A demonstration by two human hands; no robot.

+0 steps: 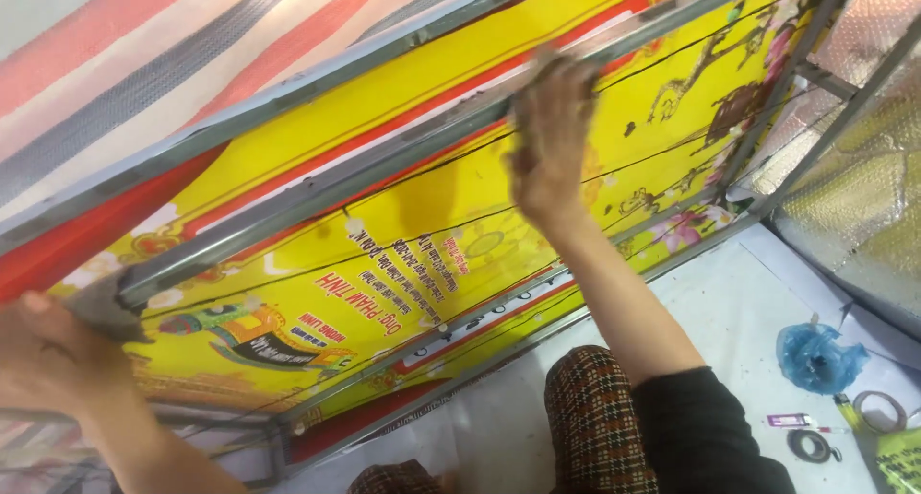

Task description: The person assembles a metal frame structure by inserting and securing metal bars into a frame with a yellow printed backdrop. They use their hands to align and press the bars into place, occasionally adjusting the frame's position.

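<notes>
A grey metal bar runs slantwise across a large yellow and red printed banner stretched in a metal frame. My left hand grips the bar's lower left end, where a grey cap or pad sits. My right hand rests on the bar's upper part, fingers curled over its edge. Thin black wires cross the banner surface. My right arm wears a black sleeve, and my knee in checked trousers shows below.
A striped red, white and grey tarp lies at top left. Silver foil sheeting hangs behind frame bars at right. On the white floor sheet lie a blue plastic bag, tape rolls and a small lighter-like item.
</notes>
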